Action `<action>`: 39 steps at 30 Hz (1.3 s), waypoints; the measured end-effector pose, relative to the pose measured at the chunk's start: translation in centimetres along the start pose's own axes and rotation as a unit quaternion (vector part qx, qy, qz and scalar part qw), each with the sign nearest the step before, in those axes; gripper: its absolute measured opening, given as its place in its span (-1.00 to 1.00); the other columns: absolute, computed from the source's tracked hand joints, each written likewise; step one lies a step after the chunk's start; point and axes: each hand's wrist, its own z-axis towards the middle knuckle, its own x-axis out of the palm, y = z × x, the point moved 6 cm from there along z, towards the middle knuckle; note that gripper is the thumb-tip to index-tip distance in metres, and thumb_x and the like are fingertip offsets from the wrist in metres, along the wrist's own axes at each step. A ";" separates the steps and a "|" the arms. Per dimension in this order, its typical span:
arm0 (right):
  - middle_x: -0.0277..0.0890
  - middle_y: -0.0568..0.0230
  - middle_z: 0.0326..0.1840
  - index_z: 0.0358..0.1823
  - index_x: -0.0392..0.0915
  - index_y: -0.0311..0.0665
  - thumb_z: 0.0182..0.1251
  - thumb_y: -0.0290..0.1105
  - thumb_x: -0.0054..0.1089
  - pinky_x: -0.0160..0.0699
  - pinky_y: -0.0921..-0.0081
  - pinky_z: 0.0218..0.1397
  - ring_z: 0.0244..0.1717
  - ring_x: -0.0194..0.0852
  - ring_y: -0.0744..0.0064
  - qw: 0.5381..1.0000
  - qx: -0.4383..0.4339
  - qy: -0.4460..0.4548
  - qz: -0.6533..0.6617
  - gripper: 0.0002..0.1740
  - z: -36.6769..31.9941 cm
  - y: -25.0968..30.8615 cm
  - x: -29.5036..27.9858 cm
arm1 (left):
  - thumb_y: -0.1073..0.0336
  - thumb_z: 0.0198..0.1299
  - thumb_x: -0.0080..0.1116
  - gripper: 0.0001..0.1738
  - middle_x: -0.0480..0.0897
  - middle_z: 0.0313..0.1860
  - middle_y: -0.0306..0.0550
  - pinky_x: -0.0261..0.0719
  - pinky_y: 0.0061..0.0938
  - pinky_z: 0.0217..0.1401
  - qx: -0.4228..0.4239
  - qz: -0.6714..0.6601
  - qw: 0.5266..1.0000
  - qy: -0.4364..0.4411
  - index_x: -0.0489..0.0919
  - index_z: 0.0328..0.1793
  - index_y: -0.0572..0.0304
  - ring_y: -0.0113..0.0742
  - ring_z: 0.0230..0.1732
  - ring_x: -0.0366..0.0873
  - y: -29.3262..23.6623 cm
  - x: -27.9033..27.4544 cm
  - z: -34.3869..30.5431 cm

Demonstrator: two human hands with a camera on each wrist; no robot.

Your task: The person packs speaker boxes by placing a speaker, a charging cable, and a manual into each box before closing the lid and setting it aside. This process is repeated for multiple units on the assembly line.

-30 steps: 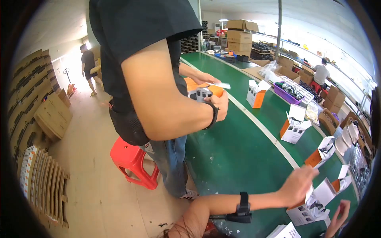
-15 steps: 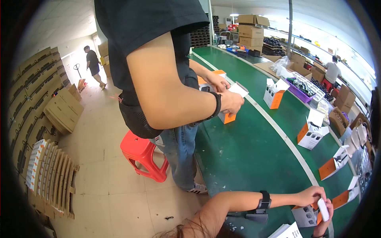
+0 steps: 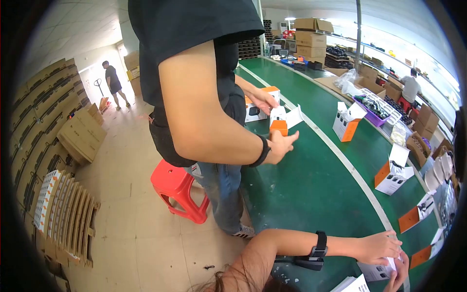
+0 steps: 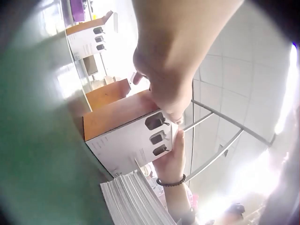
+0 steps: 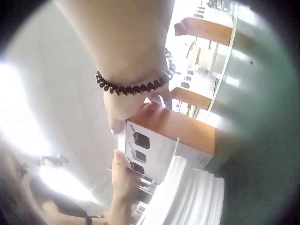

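1. Left hand (image 3: 378, 247) and right hand (image 3: 401, 270) gripped the top of a printed carton (image 3: 373, 273), fingers bent around its edges, on the green worktop (image 3: 311, 194)
2. Probably light and stiff but crushable, the cardboard looked best held by opposite side walls
3. A paper stack (image 4: 133, 199) crowded one side, another carton (image 3: 421, 257) stood near, and bare surface stretched toward a black-shirted worker (image 3: 192, 24)

Your left hand (image 3: 377, 248) and right hand (image 3: 400, 273) hide the top of the printed carton (image 3: 373, 273) from you in the head view. The bottom edge crops your paper stack (image 3: 351, 284) in all three views. You can't read the carton's smallest print, and the black-shirted worker's (image 3: 194, 29) head is cut off above.
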 end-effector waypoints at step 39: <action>0.31 0.00 0.18 0.30 0.35 0.04 -0.20 -0.18 0.54 0.59 0.36 -0.16 -0.29 0.60 0.14 0.903 0.166 -0.076 -0.390 -0.11 6.4 -4.9 -0.4 | 0.26 -0.17 0.59 -0.33 0.60 -0.03 -0.04 0.50 -0.40 0.00 -0.420 -0.044 0.879 -0.223 0.49 0.05 0.36 -0.28 -0.05 0.53 20.0 -4.2 1.0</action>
